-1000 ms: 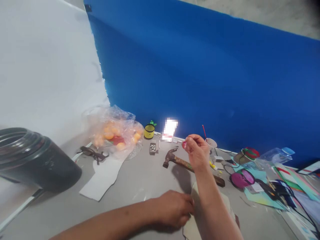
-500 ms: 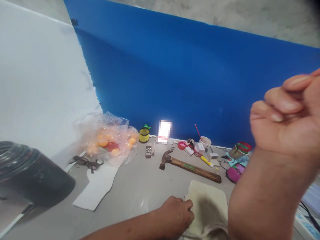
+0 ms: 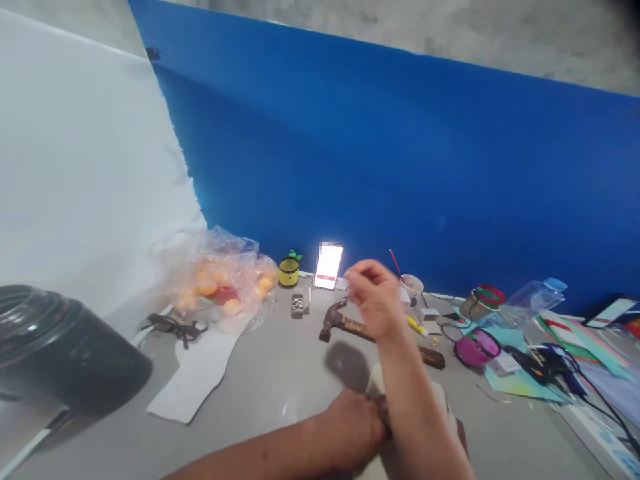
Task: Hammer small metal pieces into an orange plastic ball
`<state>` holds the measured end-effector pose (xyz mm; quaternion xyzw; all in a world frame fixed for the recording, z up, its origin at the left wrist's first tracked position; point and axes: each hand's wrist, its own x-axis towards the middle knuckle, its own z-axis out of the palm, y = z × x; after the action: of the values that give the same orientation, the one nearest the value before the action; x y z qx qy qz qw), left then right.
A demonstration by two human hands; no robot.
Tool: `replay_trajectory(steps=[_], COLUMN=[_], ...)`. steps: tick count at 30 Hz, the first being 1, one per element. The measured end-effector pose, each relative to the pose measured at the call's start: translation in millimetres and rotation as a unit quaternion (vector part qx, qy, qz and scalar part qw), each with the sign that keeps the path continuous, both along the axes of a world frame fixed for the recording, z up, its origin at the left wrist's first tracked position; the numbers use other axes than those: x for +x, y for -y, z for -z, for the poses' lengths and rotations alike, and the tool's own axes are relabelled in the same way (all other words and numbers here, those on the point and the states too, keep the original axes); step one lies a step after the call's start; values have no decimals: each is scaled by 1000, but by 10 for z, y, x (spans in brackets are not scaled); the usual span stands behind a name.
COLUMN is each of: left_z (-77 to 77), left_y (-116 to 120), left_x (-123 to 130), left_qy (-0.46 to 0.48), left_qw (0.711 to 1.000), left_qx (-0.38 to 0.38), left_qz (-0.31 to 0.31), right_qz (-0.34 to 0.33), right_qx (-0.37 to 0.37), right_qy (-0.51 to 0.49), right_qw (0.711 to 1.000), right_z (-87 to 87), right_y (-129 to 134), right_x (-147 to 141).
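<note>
A cream cloth point(image 3: 376, 381) lies at the front of the table, largely hidden behind my forearms. My left hand point(image 3: 353, 427) is closed at its left edge, apparently gripping the fabric, though its fingertips are covered. Raised above the table, my right hand point(image 3: 375, 293) has its fingers drawn together in a pinch. Motion blur hides whatever may be between them. Behind the right forearm is a claw hammer point(image 3: 345, 323) with a wooden handle, lying flat.
A dark jar point(image 3: 75, 360) stands at left, near a plastic bag of orange balls point(image 3: 215, 280). A lit phone point(image 3: 329, 267) leans at the back beside a yellow cup point(image 3: 289, 272). Several papers, cables and a plastic bottle point(image 3: 535, 297) crowd the right side.
My right hand has swung from the far right inward and down, now in front of the hammer. My left hand has stayed at the cloth's left edge.
</note>
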<state>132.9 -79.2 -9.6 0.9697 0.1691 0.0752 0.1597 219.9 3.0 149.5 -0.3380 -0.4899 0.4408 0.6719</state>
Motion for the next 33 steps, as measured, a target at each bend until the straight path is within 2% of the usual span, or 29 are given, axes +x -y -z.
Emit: replay_trajectory(steps=[2,3,4,6,9,12,15,18,20,23,26,30,33], left_z=[-56,-104,-158,-268,-405,-491,-491,-390,-291,-158,-71,-18,-25], left_y=[-38,-68,-108,-220,-457,-699,-854,-905,-908,-909,-925,-951,-957], left_x=[-154,-253,-359,-574,-839,-988,-1048,-1100,-1145,-1199,-1201,-1151,-1124], left_qy=[-32,-21,-8,35,166,275,376,419,436,446,446,456,437], left_qw=[999,998,994,972,901,807,729,688,681,698,716,715,744], left_qx=[-33,-61,-102,-203,-324,-433,-462,-448,-425,-383,-354,-344,-310], left_qz=[-19,-29,-47,-112,-236,-292,-336,-389,-408,-409,-405,-403,-398], right_qz=[-55,-73,-92,-121,-138,-152,-129,-105,-122,-175,-222,-259,-259], right_qx=[-118,-160,-192,-224,-201,-158,-155,-200,-227,-243,-247,-247,-242], right_qy=[-6,-7,-10,-12,-17,-24,-72,-133,-133,-123,-108,-93,-97], right_qw=[991,984,977,967,970,975,977,965,957,946,937,929,930], right_z=[397,535,624,663,518,465,724,1148,1374,1525,1532,1514,1497], right_y=[-196,-265,-317,-382,-428,-417,-341,-240,-180,-130,-137,-173,-175], right_x=[-198,-241,-255,-239,-199,-198,-227,-265,-282,-272,-217,-126,-77])
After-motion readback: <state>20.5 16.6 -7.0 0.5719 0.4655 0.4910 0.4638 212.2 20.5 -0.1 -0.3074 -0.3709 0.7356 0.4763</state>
